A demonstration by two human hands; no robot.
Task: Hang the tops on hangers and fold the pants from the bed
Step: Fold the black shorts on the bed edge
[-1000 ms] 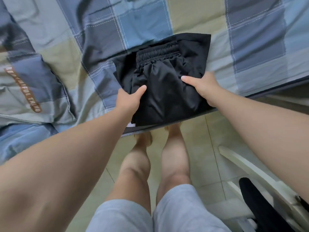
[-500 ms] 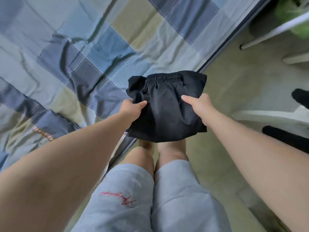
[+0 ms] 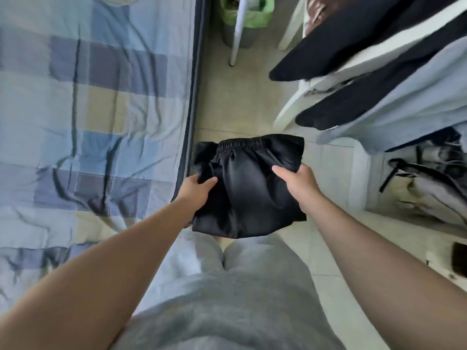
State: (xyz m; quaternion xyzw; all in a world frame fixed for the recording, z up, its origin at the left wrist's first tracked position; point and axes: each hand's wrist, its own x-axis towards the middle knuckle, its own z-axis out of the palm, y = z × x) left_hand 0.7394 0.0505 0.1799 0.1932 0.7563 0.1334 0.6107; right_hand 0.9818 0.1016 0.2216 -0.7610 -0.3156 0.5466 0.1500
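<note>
Head view: folded pants (image 3: 249,195) between bed (image 3: 88,109), clothes-draped chair (image 3: 288,111).

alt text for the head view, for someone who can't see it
A left hand and a right hand grip a folded pair of black pants by its sides, in the air over a tiled floor. A bed with a blue checked cover lies to the left; a white chair draped with dark and pale clothes stands to the right.

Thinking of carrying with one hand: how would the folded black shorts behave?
Probably floppy: the black shorts droop at the corners beside the left hand and right hand. Likely light, since mere pinches hold them. Their sheen suggests slippery fabric; the fold may slide open.
</note>
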